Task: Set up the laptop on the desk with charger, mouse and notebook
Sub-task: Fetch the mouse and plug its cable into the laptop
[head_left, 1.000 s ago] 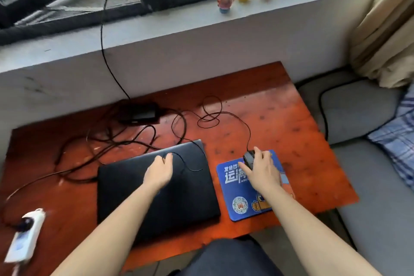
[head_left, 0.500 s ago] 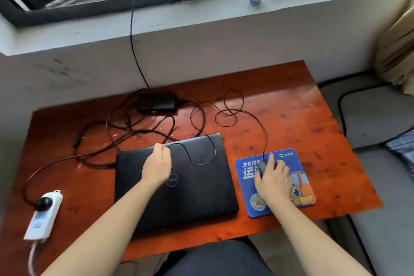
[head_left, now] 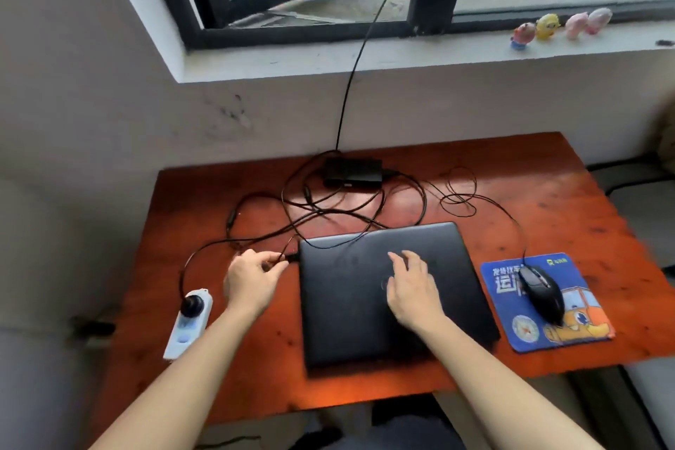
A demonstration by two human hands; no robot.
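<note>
A closed black laptop lies flat in the middle of the red-brown desk. My left hand pinches the charger plug right at the laptop's left edge. My right hand rests flat on the lid, fingers spread. The black charger brick sits at the back of the desk with tangled cables around it. A black wired mouse lies on a blue mouse pad to the right of the laptop. No notebook is visible.
A white power strip with a black plug in it lies at the desk's front left. One cable runs up over the window sill. Several small toy figures stand on the sill. Grey cushions flank the desk.
My right hand left the mouse and now lies on the laptop lid. My left hand moved off the lid to the laptop's left edge and took the charger plug. The view shifted left.
</note>
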